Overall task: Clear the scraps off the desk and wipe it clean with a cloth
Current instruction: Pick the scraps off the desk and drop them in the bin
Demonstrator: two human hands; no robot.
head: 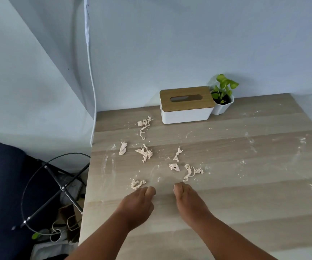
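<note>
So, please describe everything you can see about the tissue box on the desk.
The tissue box is a white rectangular body, apparently plastic, with rounded corners and a flat lid that looks like light wood. The lid has a long rounded slot; no tissue sticks out of it. It stands upright at the back of the desk, close to the wall. The small potted plant stands at its right end, very close or touching. No hand or scrap touches it.

Wooden desk (245, 212), scraps (144, 152), tissue box (186, 107), potted plant (222, 102)

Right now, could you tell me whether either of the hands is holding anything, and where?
Nothing visibly held: the left hand and right hand rest curled on the desk, near the scraps.
</note>
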